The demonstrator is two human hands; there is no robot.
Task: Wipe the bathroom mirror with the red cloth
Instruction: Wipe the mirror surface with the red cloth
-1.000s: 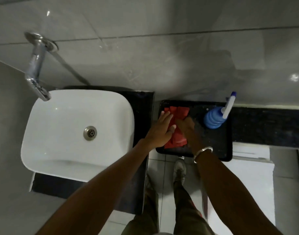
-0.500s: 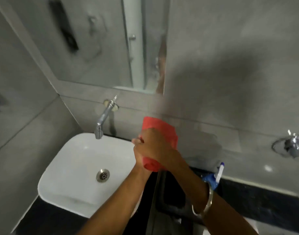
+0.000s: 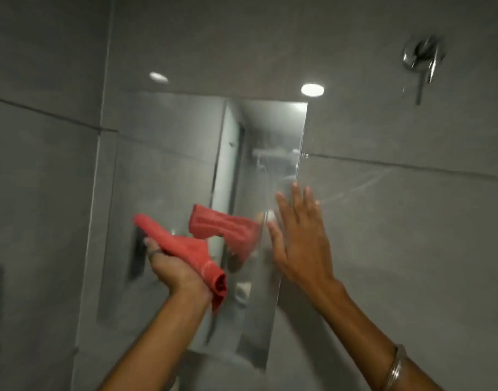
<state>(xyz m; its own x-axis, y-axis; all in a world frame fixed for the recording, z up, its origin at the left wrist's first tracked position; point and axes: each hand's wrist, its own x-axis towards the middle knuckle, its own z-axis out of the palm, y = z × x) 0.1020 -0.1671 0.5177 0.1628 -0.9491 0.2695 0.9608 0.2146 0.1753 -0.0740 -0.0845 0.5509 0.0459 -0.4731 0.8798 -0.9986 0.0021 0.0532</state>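
The bathroom mirror point(image 3: 168, 170) hangs on the grey tiled wall, filling the middle of the view. My left hand point(image 3: 173, 269) is raised in front of its lower half and grips the bunched red cloth point(image 3: 185, 249). The cloth's reflection shows as a second red shape in the glass. My right hand point(image 3: 301, 238) is held flat with fingers spread, over the mirror's right edge and the wall tile. A metal bangle sits on my right wrist.
A chrome wall fitting point(image 3: 422, 57) sticks out of the tile at the upper right. Two ceiling-light reflections glare on the wall above the mirror. Grey tiles surround the mirror on all sides.
The view swung up from the sink and black tray to the mirror. Both hands took the red cloth from the tray; now only the left holds it, and the right has opened by the mirror's edge.
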